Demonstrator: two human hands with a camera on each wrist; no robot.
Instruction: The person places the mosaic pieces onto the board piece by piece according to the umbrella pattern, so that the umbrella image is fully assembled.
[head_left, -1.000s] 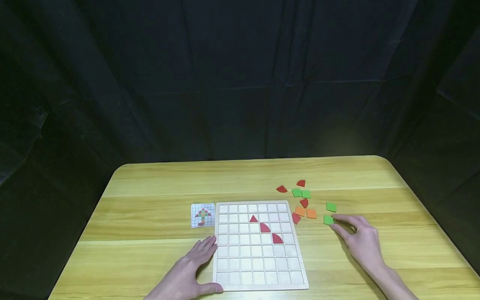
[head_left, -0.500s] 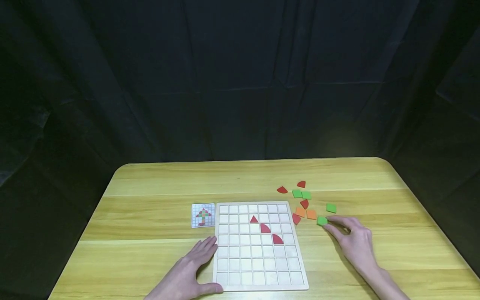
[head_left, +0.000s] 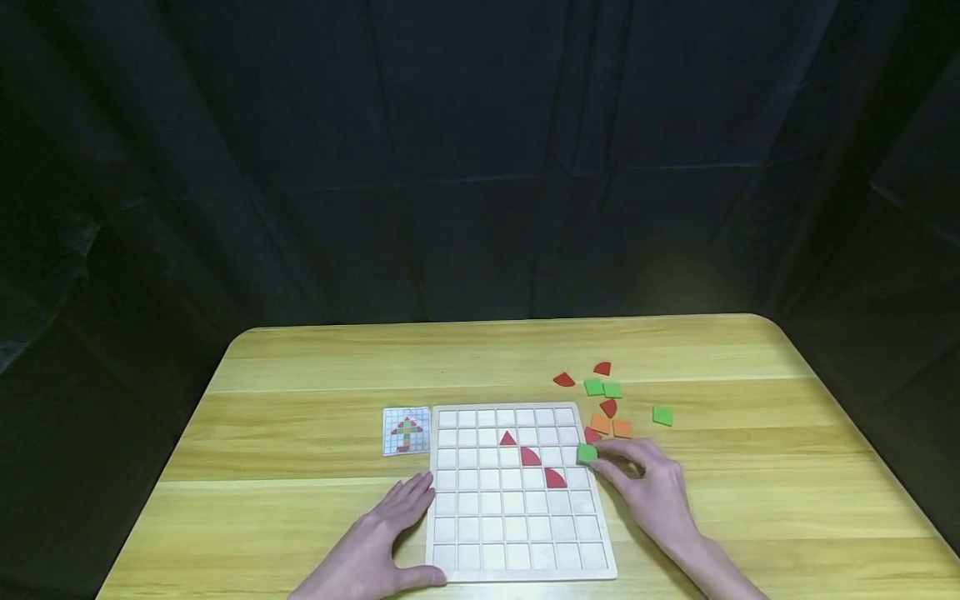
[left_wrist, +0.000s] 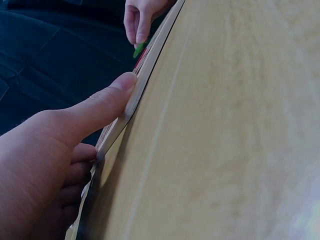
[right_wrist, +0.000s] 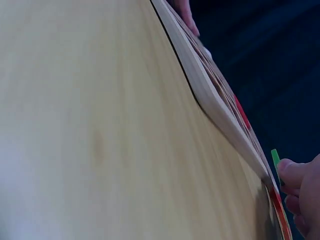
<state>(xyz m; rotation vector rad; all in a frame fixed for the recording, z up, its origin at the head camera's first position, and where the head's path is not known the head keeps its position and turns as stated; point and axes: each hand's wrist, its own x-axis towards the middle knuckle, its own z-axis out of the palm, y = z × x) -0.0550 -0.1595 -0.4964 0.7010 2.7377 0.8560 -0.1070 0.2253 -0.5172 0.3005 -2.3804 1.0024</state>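
Between thumb and fingers, my right hand (head_left: 651,487) pinches a green square tile (head_left: 587,453) just over the right edge of the white grid board (head_left: 491,504). In the right wrist view the same green tile (right_wrist: 275,157) stands tilted above the board's edge. My left hand (head_left: 378,533) rests against the board's left side, fingers extended, thumb at the near left corner. On the board lie a red triangle (head_left: 507,438) and two red quarter-circle tiles, one (head_left: 530,457) above and left of the other (head_left: 555,477).
Left of the board lies a small pattern card (head_left: 407,431) with a coloured arrow shape. Loose tiles are scattered right of the board: orange squares (head_left: 622,428), green squares (head_left: 662,416) and red quarter circles (head_left: 564,380). A dark curtain (head_left: 480,167) hangs behind the wooden table (head_left: 315,358).
My right hand has carried the green tile left from the table, past the orange squares, to the board's right edge. My left hand and the board have stayed put.
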